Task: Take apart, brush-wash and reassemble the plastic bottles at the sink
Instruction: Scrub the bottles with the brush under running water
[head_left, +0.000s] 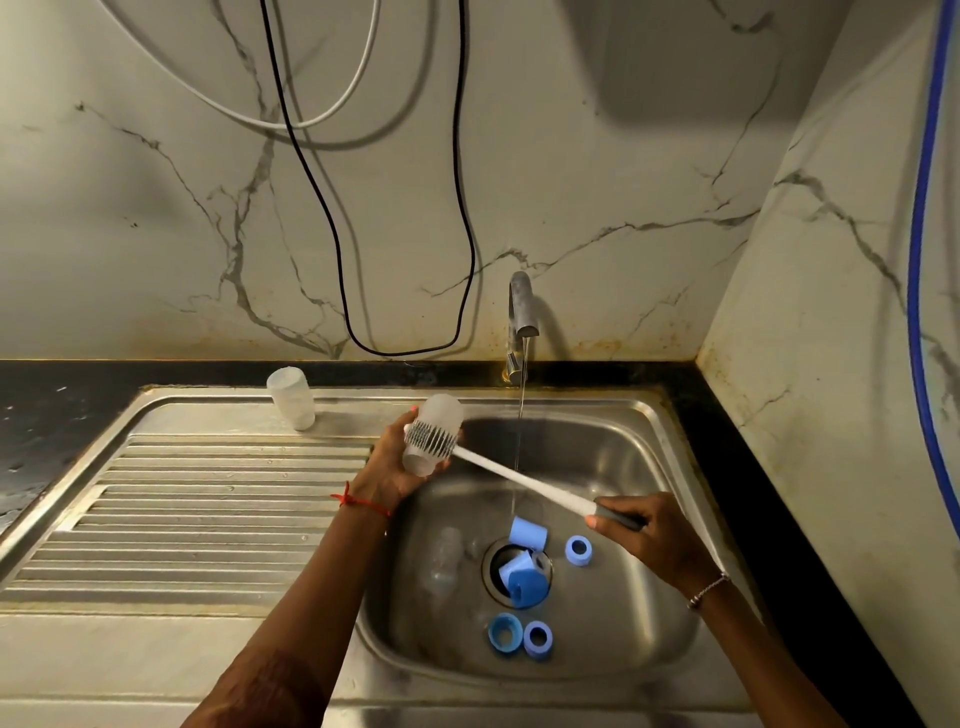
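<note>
Head view: blue caps (527, 582) lie at lower centre in the sink (655, 415). Above them, the right hand (641, 530) grips the brush (519, 475) handle. It slants up-left to the clear bottle (434, 434), which the left hand (387, 467) holds, bristles crossing its side. Open basin lies below.

Wears red thread (362, 501) tied round left wrist, knotted ends loose; thin silver-coloured bead bracelet (709, 588) on right wrist; forearms bare
</note>
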